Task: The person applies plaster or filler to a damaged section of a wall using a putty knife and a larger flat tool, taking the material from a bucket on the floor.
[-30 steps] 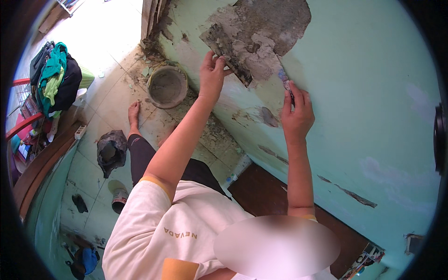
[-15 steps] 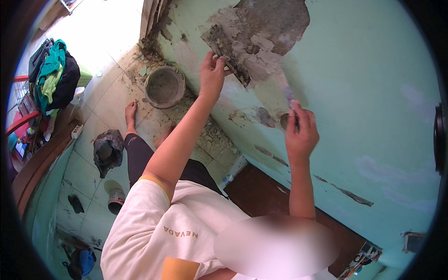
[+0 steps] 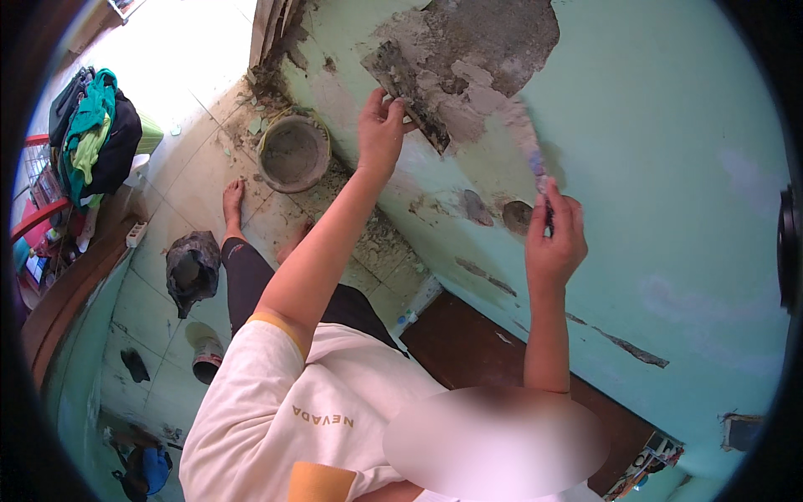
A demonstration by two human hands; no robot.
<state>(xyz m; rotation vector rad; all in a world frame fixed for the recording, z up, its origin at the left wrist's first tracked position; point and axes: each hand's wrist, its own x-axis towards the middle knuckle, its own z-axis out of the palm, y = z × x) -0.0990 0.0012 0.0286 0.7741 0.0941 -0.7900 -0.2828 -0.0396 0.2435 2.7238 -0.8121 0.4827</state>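
Observation:
My left hand (image 3: pixel 382 134) is closed on the edge of a flat, dark rectangular board (image 3: pixel 422 119) smeared with grey mortar, held up close to the wall. In my right hand (image 3: pixel 556 238) is a trowel (image 3: pixel 536 159), gripped by its handle, with a mortar-coated blade angled up toward the bare patch. That patch (image 3: pixel 502 42) is rough grey where the green paint is gone, and paler wet-looking mortar (image 3: pixel 473 105) covers its lower part. Whether the blade touches the wall I cannot tell.
A round bucket (image 3: pixel 293 154) of grey mortar stands on the tiled floor by the wall, among rubble (image 3: pixel 381 238). Further left are a dark crumpled bag (image 3: pixel 192 268), a tipped can (image 3: pixel 207 360) and a heap of clothes (image 3: pixel 92 138). A brown door (image 3: pixel 460 339) is below the wall.
My right hand has moved to the right with the trowel, and its blade has swung away from the board. My left hand and the board have barely moved.

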